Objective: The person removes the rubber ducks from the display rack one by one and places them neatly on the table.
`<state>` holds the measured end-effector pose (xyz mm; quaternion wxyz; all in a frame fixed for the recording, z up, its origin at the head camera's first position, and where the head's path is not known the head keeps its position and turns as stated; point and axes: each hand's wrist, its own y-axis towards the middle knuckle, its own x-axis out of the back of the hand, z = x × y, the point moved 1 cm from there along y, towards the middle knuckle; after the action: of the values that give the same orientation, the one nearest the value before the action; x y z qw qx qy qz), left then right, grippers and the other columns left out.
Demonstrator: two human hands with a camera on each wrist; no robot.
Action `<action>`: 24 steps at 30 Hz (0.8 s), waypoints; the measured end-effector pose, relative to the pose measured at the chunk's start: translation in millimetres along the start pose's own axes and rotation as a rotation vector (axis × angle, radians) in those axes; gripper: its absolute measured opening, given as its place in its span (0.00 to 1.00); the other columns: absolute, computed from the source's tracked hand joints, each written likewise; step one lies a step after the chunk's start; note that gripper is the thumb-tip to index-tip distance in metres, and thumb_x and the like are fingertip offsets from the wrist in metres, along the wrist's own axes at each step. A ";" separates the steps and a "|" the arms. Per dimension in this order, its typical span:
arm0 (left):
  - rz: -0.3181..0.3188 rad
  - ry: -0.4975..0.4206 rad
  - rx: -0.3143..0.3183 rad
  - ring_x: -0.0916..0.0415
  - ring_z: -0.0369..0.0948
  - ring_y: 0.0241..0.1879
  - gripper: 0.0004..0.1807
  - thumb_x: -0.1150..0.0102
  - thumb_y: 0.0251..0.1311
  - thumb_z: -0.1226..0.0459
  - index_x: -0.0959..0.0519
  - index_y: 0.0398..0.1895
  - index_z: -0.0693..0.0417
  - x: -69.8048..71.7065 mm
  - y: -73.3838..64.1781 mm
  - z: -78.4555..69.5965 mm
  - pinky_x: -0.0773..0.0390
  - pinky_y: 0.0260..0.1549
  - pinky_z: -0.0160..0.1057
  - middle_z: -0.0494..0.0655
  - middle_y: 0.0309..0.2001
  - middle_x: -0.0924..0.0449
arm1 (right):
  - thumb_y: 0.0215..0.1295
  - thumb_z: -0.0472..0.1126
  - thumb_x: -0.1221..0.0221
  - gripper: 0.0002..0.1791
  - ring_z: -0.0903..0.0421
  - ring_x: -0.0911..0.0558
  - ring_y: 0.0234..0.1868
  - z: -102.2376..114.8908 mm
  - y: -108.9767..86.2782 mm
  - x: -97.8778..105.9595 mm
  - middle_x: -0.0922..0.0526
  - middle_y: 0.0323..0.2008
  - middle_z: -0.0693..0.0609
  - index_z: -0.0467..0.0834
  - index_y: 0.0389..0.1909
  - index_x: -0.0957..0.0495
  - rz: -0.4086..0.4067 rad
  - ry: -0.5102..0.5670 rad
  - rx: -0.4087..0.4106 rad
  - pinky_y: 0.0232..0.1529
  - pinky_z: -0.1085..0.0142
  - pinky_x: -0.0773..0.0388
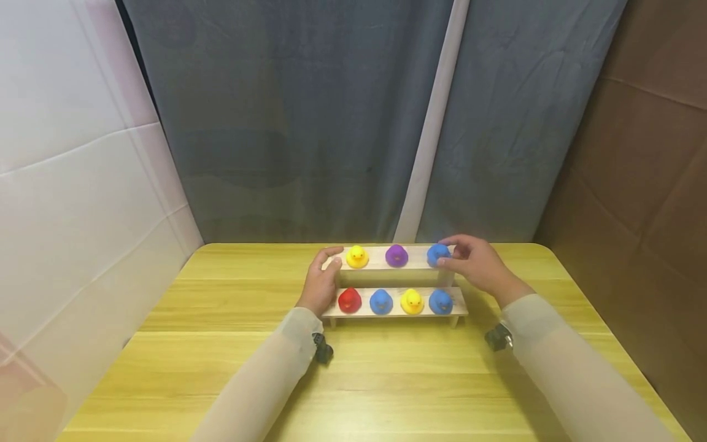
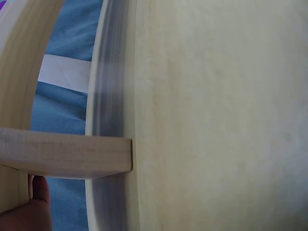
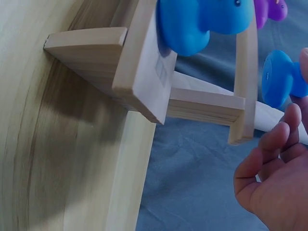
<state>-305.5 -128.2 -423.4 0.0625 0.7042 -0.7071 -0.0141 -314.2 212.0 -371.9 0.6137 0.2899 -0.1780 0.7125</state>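
My right hand (image 1: 479, 263) pinches a blue rubber duck (image 1: 437, 254) at the right end of the upper tier of a two-tier wooden stand (image 1: 375, 266). In the right wrist view this duck (image 3: 275, 79) shows its flat base, a gap apart from the upper board. My left hand (image 1: 321, 283) grips the left end of the upper tier, thumb in front and fingers behind. Beside it on that tier sit a yellow duck (image 1: 357, 257) and a purple duck (image 1: 396, 256). The lower tier bears a red duck (image 1: 350, 300), a blue duck (image 1: 381, 302), a yellow duck (image 1: 412, 302) and another blue duck (image 1: 440, 302).
The stand is on a light wooden table (image 1: 386, 380), near its far edge. Behind hangs a grey-blue curtain (image 1: 298, 123) with a pale strip (image 1: 431, 135). A white cloth wall (image 1: 83, 184) is on the left, a brown one (image 1: 641, 184) on the right.
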 end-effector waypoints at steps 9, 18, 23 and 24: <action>0.001 0.006 0.019 0.32 0.51 0.58 0.17 0.54 0.73 0.59 0.29 0.62 0.46 -1.5 -1.8 -4.2 0.41 0.62 0.47 0.49 0.60 0.31 | 0.55 0.59 0.32 0.27 0.48 0.27 0.32 0.6 -14.8 6.1 0.26 0.32 0.45 0.54 0.54 0.23 0.014 -0.010 0.010 0.24 0.63 0.28; 0.002 0.000 0.003 0.32 0.45 0.57 0.17 0.53 0.72 0.58 0.28 0.61 0.44 -4.6 6.6 8.4 0.43 0.65 0.49 0.48 0.62 0.31 | 0.56 0.55 0.32 0.22 0.50 0.28 0.28 1.0 -28.8 13.0 0.27 0.28 0.46 0.52 0.50 0.21 0.002 -0.016 0.077 0.22 0.64 0.30; -0.013 -0.011 -0.016 0.30 0.53 0.52 0.15 0.52 0.71 0.55 0.27 0.59 0.37 -5.0 16.6 27.8 0.39 0.59 0.48 0.49 0.57 0.29 | 0.57 0.51 0.31 0.22 0.51 0.28 0.26 4.2 -41.2 15.7 0.27 0.26 0.46 0.48 0.50 0.20 0.012 0.018 0.107 0.22 0.65 0.31; -0.018 -0.006 -0.021 0.30 0.54 0.52 0.15 0.52 0.71 0.55 0.27 0.59 0.36 -5.2 16.7 28.6 0.39 0.59 0.48 0.49 0.57 0.29 | 0.57 0.50 0.30 0.22 0.51 0.28 0.26 5.0 -43.7 16.1 0.27 0.26 0.46 0.47 0.50 0.20 0.016 0.024 0.110 0.22 0.65 0.31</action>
<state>-325.3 -124.8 -450.3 0.0675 0.7098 -0.7007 -0.0243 -271.8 229.3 -362.4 0.5933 0.3132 -0.1334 0.7295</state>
